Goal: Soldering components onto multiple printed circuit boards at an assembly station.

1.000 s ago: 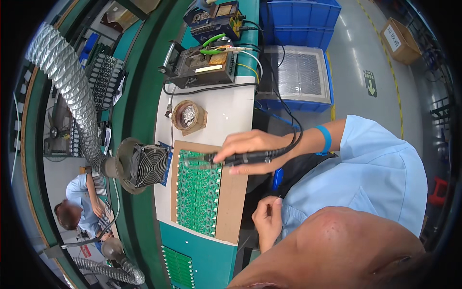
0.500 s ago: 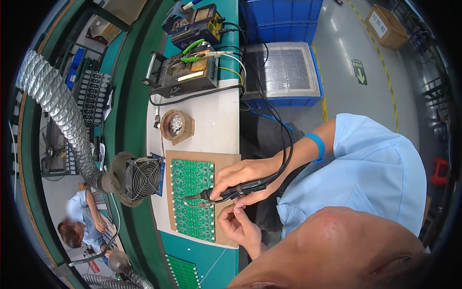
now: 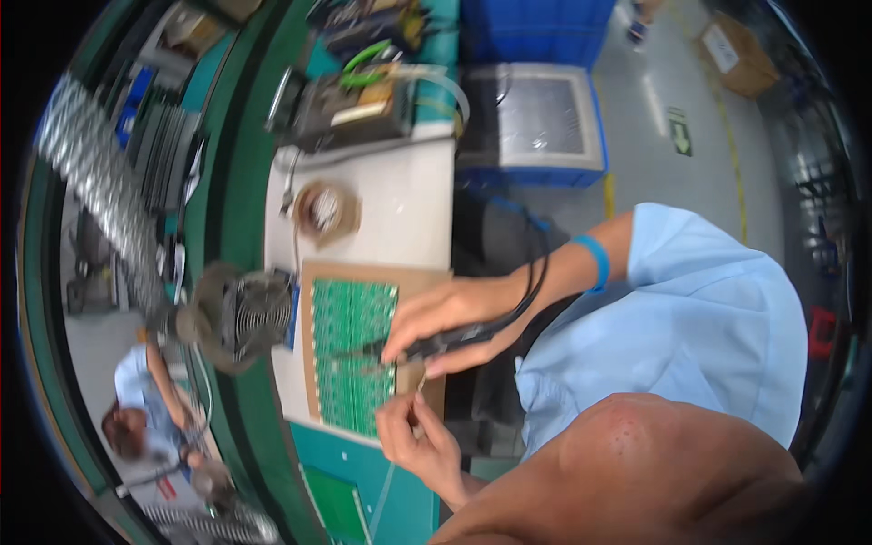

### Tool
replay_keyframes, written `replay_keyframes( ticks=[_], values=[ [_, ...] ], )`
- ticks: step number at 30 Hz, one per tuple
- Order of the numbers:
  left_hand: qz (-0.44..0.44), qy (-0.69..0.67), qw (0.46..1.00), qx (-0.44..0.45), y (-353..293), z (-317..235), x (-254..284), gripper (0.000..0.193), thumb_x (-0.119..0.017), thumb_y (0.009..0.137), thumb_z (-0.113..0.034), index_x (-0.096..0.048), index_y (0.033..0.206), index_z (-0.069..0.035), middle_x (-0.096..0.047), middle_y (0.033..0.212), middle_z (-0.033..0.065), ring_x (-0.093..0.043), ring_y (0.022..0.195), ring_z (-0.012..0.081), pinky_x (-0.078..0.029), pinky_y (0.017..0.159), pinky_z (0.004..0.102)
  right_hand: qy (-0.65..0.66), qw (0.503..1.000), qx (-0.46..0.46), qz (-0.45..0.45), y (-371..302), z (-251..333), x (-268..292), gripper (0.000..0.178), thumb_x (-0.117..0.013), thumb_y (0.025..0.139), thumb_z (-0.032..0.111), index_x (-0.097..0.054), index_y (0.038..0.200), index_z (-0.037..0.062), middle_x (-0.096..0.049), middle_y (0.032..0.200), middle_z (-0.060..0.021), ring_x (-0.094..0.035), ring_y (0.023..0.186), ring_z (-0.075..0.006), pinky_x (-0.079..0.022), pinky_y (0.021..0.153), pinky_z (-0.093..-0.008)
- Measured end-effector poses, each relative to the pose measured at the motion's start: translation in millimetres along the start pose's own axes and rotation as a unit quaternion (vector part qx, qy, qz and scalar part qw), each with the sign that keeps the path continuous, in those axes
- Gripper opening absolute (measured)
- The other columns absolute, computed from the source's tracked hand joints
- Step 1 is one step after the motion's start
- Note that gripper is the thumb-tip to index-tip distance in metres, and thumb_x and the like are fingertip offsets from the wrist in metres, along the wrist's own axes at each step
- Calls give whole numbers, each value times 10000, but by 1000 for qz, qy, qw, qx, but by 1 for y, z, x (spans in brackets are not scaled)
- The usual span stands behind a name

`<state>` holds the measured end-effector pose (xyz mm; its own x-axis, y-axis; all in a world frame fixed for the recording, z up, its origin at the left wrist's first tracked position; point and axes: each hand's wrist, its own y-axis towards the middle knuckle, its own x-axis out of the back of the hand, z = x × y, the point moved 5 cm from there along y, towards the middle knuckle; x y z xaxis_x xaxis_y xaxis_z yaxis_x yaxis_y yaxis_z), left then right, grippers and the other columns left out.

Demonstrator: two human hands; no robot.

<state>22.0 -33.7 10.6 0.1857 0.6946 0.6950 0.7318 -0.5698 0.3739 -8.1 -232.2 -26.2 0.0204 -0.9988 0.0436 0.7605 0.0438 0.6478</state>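
Observation:
My right hand (image 3: pixel 459 313), with a blue band at its wrist, grips a black soldering iron (image 3: pixel 450 341) with cables trailing from its back end. The iron's slim tip end lies over a green circuit board panel (image 3: pixel 350 336), but motion blur hides whether it touches. The panel rests on a brown board (image 3: pixel 311 363). Just below the iron, my left hand (image 3: pixel 418 440) is closed in a pinch beside the panel's lower right corner. A thin, pale, wire-like strand (image 3: pixel 421 382) sticks up from its fingertips; blur leaves its kind unclear.
A round brown pot (image 3: pixel 325 214) with silvery content stands above the panel. Beyond it sits a dark soldering station (image 3: pixel 350 109). A fan (image 3: pixel 263 318) on a silver duct (image 3: pixel 104 191) overhangs the left side. Another green board (image 3: pixel 331 504) lies on the teal mat; blue crates (image 3: pixel 545 173) stand beyond the table edge.
The whole view has shifted slightly and blurred. My left hand has moved left and down relative to the iron, nearer the panel's corner. My right hand still holds the iron over the panel.

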Motion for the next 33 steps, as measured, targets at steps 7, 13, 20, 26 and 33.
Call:
replay_keyframes(
  ticks=[7, 13, 20, 26, 33],
  values=[
    [37, 7, 997, 66, 33, 53, 27, 73, -755, 858, 47, -769, 913, 1, -726, 915, 85, -621, 785, 204, -517, 735, 314, -151, 986, -59, -34, 2, 17, 30, 396, -751, 882, 52, -686, 1263, -31, -709, 1126, -172, -661, 883, -276, -545, 792, -346],
    [75, 5, 994, 83, 32, 65, 32, 73, -774, 870, 10, -767, 941, -6, -712, 932, 66, -609, 765, 185, -487, 688, 290, -214, 976, -18, -25, -8, 10, 30, 386, -770, 893, 65, -697, 1259, -30, -723, 1093, -146, -651, 842, -240, -534, 769, -310],
    [156, -35, 983, 87, 44, 81, 21, 50, -757, 896, -22, -760, 946, -18, -692, 910, 46, -563, 724, 161, -456, 634, 275, -243, 966, -79, 28, -15, 9, 30, 407, -784, 895, 83, -686, 1273, -34, -702, 1061, -139, -644, 842, -234, -535, 770, -303],
    [222, -32, 970, 94, 61, 89, 17, 26, -744, 901, -37, -740, 917, -17, -677, 893, 22, -557, 778, 158, -433, 679, 283, -210, 974, -72, 38, -8, 32, 10, 324, -775, 797, 117, -743, 1080, -38, -678, 838, -113, -554, 616, -209, -454, 566, -288],
    [230, -9, 972, -38, 69, 86, 9, 27, -707, 859, -20, -699, 885, -23, -740, 954, 33, -578, 865, 184, -478, 765, 298, -234, 968, -83, 34, -9, 33, -5, 340, -798, 677, 45, -762, 1011, -9, -686, 812, -96, -543, 582, -198, -448, 516, -279]
  ],
)
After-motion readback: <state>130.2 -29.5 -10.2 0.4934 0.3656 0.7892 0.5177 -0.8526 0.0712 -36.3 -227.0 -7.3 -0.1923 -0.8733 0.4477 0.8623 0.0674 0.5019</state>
